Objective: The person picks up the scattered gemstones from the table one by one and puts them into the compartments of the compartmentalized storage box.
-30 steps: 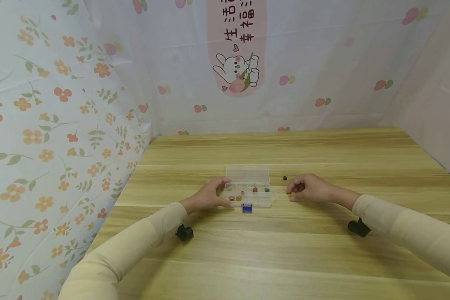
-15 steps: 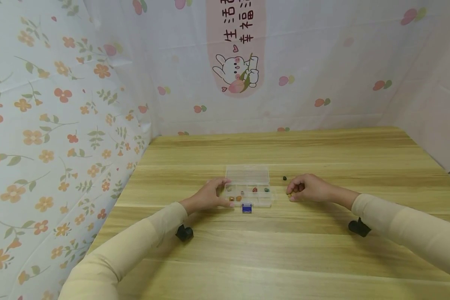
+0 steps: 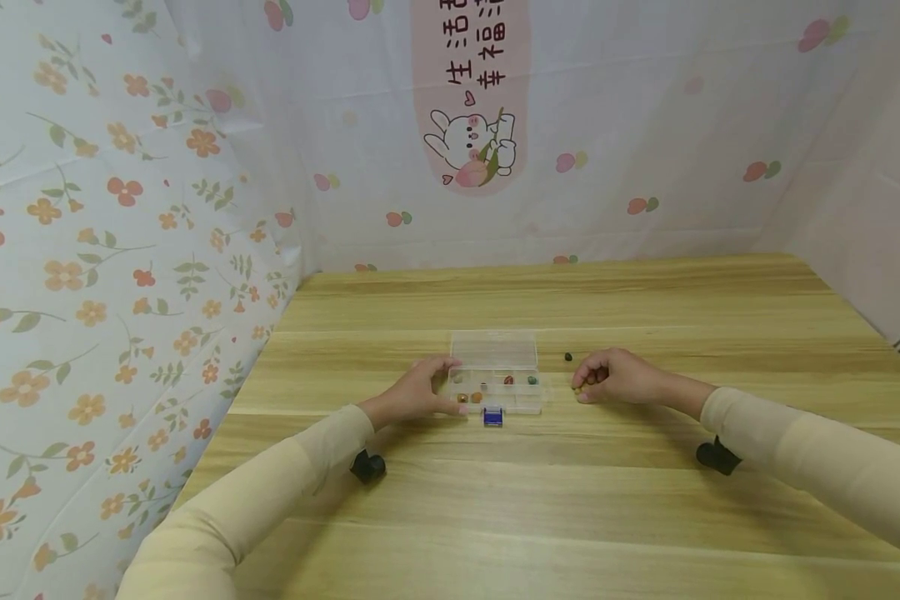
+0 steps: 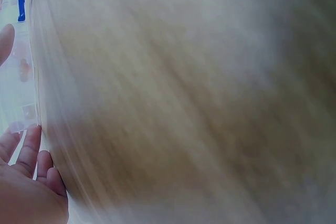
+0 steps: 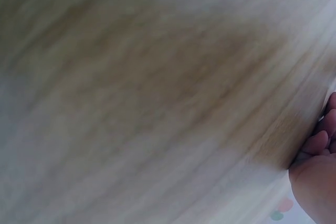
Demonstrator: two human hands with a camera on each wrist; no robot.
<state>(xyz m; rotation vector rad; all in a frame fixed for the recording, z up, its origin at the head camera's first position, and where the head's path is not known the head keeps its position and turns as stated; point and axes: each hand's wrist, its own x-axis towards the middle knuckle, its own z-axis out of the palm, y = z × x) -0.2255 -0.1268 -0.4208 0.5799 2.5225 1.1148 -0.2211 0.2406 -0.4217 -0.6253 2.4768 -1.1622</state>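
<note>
A clear plastic compartment box (image 3: 527,402) lies open on the table, its lid (image 3: 493,348) folded back and its blue latch (image 3: 493,417) toward me. Inside are small stones: a red one (image 3: 508,380), a green one (image 3: 532,380), an orange one (image 3: 476,397), a brown one (image 3: 462,397) and a pale one (image 3: 458,377). My left hand (image 3: 420,388) grips the box's left end, thumb at the front edge and fingers behind. To the right of the box, my right hand (image 3: 617,375) pinches a small yellowish stone (image 3: 578,390) at the tabletop, partly hidden by the fingers.
A small dark stone (image 3: 568,357) lies between the lid and my right hand, slightly farther back. The wood-grain table (image 3: 495,508) runs back to a printed cloth (image 3: 607,125). Flowered cloth (image 3: 120,250) hangs along the left side.
</note>
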